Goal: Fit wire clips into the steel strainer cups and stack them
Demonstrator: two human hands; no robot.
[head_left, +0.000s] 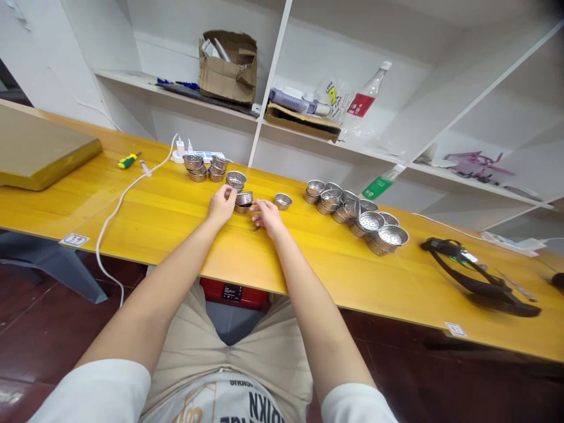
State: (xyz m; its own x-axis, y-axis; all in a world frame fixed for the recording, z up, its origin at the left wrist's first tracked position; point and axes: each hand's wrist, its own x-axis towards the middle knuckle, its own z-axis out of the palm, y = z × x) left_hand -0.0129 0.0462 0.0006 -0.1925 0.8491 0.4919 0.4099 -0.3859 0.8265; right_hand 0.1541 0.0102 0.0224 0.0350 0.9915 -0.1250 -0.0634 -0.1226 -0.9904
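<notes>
Both hands are around a small perforated metal cup (244, 198), which sits tilted on top of another cup (242, 208) on the yellow table. My left hand (223, 202) is at the upper cup's left side, its thumb and fingertips pressed together; whatever is between them is too small to make out. On the right side, my right hand (266, 216) has its fingers apart, with the fingertips close to the cup's rim. Just behind my left hand stands another cup stack (236, 178). A single cup (282, 201) stands to the right of my right hand.
Stacked cups (192, 166) stand at the back left by a power strip (177, 157). Several more stacks (370, 223) are to the right, beside a green-labelled bottle (379, 185). A screwdriver (127, 161), white cable (115, 208) and black headset (476, 282) also lie on the table.
</notes>
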